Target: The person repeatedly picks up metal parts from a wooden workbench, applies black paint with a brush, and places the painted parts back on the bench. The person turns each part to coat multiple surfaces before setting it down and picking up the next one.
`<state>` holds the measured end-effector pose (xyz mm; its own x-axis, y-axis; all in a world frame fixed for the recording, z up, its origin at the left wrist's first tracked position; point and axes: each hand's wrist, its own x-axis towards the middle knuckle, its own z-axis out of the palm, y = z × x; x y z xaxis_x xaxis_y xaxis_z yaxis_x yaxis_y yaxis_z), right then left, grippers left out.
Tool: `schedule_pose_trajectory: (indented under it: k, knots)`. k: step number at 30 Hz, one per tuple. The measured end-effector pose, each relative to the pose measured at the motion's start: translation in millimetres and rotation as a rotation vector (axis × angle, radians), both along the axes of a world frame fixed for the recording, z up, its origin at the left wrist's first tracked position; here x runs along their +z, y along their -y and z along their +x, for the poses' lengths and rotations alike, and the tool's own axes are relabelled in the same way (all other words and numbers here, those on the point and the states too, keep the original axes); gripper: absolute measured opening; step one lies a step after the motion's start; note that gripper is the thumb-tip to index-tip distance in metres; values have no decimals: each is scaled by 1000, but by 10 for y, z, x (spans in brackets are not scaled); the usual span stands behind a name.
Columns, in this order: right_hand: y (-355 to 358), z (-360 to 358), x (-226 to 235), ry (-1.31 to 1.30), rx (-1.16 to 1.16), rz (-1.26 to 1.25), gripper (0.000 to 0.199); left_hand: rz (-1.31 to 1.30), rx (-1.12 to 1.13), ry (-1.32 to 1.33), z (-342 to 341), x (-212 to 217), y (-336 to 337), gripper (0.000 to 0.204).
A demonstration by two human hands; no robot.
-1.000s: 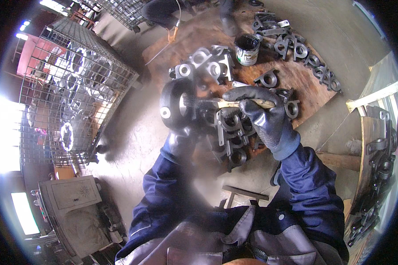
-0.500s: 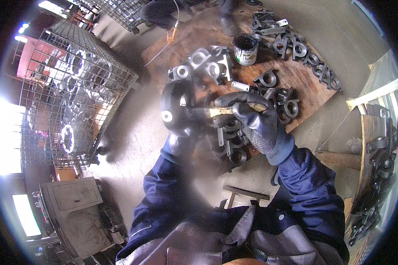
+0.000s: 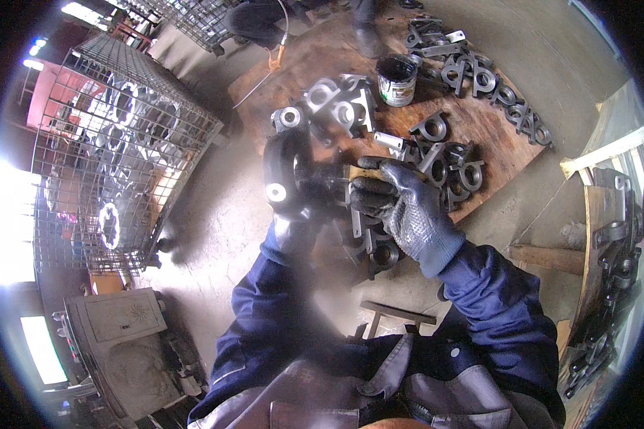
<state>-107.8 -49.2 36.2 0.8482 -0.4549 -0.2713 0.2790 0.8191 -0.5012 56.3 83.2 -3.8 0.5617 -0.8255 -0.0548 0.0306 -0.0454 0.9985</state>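
My left hand (image 3: pixel 292 227), in a dark glove, is closed around a black-coated metal bracket (image 3: pixel 277 161) with a ring and a bright-rimmed hole. A smear in the picture blurs that hand and hides most of its fingers. In my right hand (image 3: pixel 401 204), gloved in black and grey, is a paintbrush. Its fingers wrap the pale wooden handle (image 3: pixel 356 173), and the dark brush head (image 3: pixel 328 177) touches or overlaps the bracket's ring; I cannot tell which. An open paint can (image 3: pixel 396 89), dark inside, stands beyond my hands.
Bare metal brackets (image 3: pixel 347 111) and black-coated brackets (image 3: pixel 472 175) lie on the stained brown board (image 3: pixel 300 57). A wire cage (image 3: pixel 132 157) full of metal parts stands at left. At right is a wooden crate (image 3: pixel 585 264) holding dark parts. Another person's legs (image 3: pixel 365 32) show at the far edge.
My right hand has turned and come slightly left, and its fingers now cover more of the handle. The bracket has moved a little down and right in my left hand.
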Motion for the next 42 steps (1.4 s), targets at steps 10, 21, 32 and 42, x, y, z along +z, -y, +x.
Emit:
schedule_pose_trajectory:
  k: [10,21,32,42]
  knots:
    - [42,54,-49,233,40,-87,44,-42,-14,-121,-125,163,43,34]
    - [303,-83,123,-54,84,-948,38,-81,-58,-235,-71,112,2,38]
    - [285,-31,133,-54,-47,-1133,28,-81,-19,-230,-125,216,27,45]
    - [189,29,-72,198,3,-242,40,-51,-24,-109,-90,189,33,51]
